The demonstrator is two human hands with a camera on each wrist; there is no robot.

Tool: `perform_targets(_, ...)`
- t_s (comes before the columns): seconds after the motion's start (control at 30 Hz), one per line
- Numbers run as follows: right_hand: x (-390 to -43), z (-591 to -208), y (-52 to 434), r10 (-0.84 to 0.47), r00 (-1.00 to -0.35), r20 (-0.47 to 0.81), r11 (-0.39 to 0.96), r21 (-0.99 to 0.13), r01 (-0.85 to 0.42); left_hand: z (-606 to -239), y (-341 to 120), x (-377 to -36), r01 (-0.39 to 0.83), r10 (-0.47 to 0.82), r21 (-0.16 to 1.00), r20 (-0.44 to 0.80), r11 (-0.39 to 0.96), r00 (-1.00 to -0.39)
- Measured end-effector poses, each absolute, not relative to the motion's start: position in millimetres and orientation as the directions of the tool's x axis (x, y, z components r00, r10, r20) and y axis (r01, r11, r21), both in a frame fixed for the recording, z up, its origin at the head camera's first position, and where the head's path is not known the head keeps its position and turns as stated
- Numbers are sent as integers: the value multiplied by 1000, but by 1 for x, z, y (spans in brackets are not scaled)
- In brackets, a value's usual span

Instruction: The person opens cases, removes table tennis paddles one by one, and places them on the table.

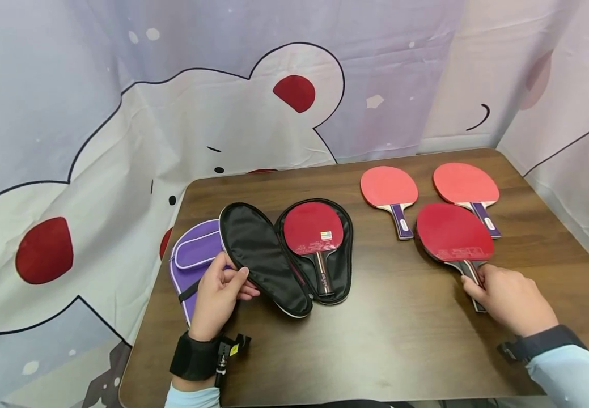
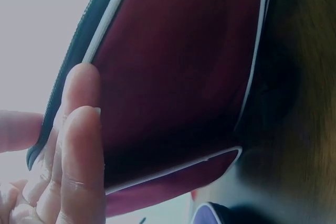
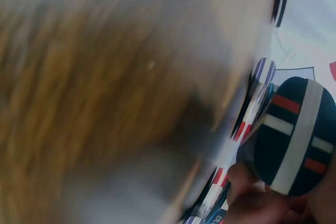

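With thumb and fingers, my left hand [image 1: 221, 289] pinches the edge of the lifted cover of a black paddle case [image 1: 263, 255]. Its maroon lining [image 2: 178, 77] fills the left wrist view. Inside the case's other half lies a dark red table tennis paddle [image 1: 310, 229], handle toward me. On the right, my right hand [image 1: 513, 297] grips the dark handle of another dark red table tennis paddle [image 1: 452, 229]. That handle's striped butt end [image 3: 296, 135] shows close up in the right wrist view. Whether this paddle touches the table is hard to tell.
A purple case [image 1: 192, 249] lies partly under the black cover at the left. Two lighter red paddles with purple handles, one [image 1: 388, 187] and another [image 1: 465, 182], rest at the back right of the wooden table [image 1: 365, 351]. A printed curtain [image 1: 401, 79] hangs behind.
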State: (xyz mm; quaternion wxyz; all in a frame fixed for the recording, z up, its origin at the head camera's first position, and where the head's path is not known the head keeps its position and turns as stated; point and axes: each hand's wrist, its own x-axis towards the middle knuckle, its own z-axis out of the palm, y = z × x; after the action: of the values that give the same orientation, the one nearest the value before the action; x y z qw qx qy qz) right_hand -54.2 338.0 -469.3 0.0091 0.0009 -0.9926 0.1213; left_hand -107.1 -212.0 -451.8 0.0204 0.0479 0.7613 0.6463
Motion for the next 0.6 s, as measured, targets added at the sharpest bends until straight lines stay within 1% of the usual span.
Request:
perform_targets(0.3, -64, -471, 339, -16, -1000, -20, 975, -221, -11, -449, -222, -100, 70, 93, 985, 56, 160, -994)
perform_targets(0.6, -68, -471, 344, -21, -999, -31, 976, -216, -14, -450, -223, -100, 58, 101, 985, 42, 162, -994)
